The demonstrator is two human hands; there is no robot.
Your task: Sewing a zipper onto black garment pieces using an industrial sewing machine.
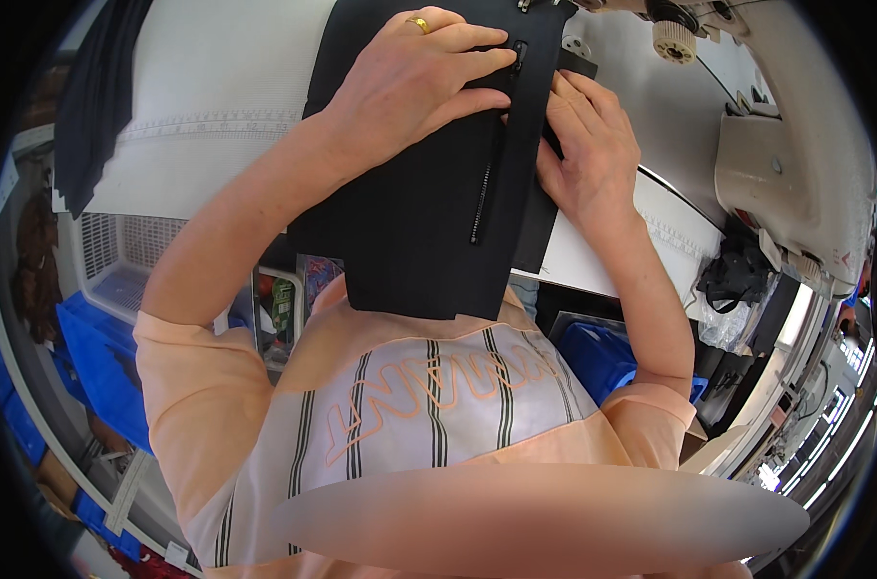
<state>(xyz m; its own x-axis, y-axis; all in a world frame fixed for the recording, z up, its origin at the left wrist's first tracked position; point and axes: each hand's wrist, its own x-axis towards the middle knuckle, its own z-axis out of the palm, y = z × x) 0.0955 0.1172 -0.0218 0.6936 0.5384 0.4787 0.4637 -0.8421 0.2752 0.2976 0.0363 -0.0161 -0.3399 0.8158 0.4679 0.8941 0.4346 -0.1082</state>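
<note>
A black fabric panel (410, 222) with a zipper (482, 193) set in it lies over the table's near edge, its lower part hanging toward me. My left hand (414, 82), with a gold ring, rests flat on the panel; its outstretched fingertips touch the fabric beside the zipper's upper end. At the panel's right edge, my right hand (591, 140) has its fingers bent and close together, gripping the fabric there. Part of its thumb and fingertips are hidden by the fabric. A dark strip of fabric (535, 227) shows under the panel's right side.
A pale sewing machine (795, 183) stands on the right, its knob (673, 41) near the top. Black cloth (101, 96) drapes over the white table (217, 68) at left. Below sit a white basket (135, 246), a blue bin (101, 352) and another blue bin (593, 357).
</note>
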